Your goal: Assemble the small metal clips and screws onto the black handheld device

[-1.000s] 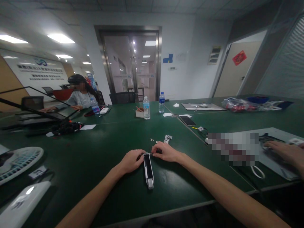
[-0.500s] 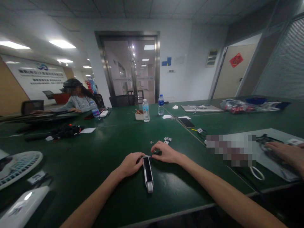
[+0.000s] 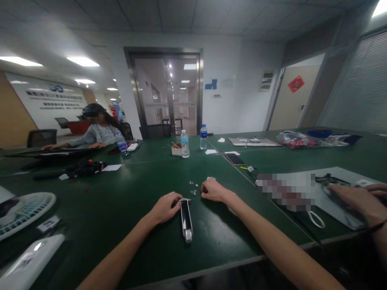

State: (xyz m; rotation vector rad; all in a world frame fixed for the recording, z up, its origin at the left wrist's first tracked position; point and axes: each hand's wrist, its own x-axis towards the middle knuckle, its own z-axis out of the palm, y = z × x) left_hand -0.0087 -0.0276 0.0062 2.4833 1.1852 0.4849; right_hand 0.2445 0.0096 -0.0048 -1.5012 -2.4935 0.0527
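A slim white device with a long dark panel lies lengthwise in front of me. My left hand is closed, thumb and fingers gripping at its far end. A short dark tip sticks out there on the right side. My right hand rests on the table further right, its fingers curled together; whatever they hold, if anything, is hidden. Several small metal rings lie scattered between the hands, a few of them further back. Beyond the right knuckles shows a small pile of whitish pieces, partly covered by the hand.
Two water bottles and a small box stand farther back. A phone lies behind right. At the right, another person's hands work over a white board. A white fan is at left; another person sits beyond.
My right hand has moved right, away from the device's far end, toward the whitish pile. More rings show on the table now. My left hand stays at the device.
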